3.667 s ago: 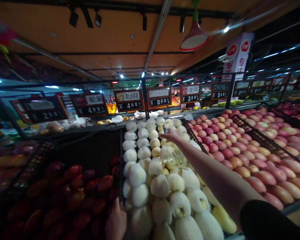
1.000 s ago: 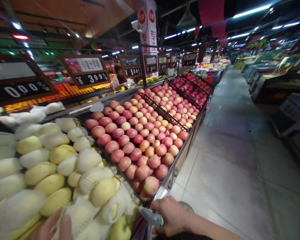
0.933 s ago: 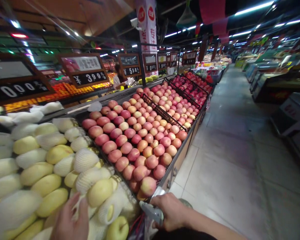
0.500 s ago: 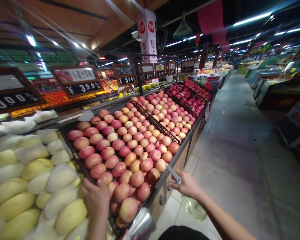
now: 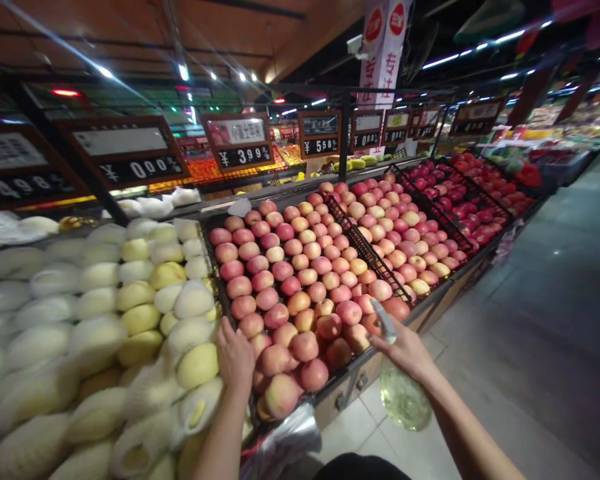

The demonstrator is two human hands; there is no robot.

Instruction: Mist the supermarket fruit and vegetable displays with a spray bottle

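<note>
While netted fruit (image 5: pixel 193 300) and apples (image 5: pixel 291 286) flank the left hand (image 5: pixel 236 357), grip unclear, the right (image 5: pixel 405 350) clasps a spray bottle (image 5: pixel 403 400).

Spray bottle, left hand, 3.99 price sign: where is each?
Spray bottle (image 5: pixel 405 399): head view, on its see-through body.
Left hand (image 5: pixel 237 357): head view, on its back.
3.99 price sign (image 5: pixel 240 145): head view, on its middle.

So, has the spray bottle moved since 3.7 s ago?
Yes, the spray bottle went right: from over the pale fruit to the front of the pink apples.

Price boards (image 5: pixel 238 141) reading 498, ¥000, ¥399, ¥558, white pillar (image 5: pixel 381 77) bearing red 专
</note>
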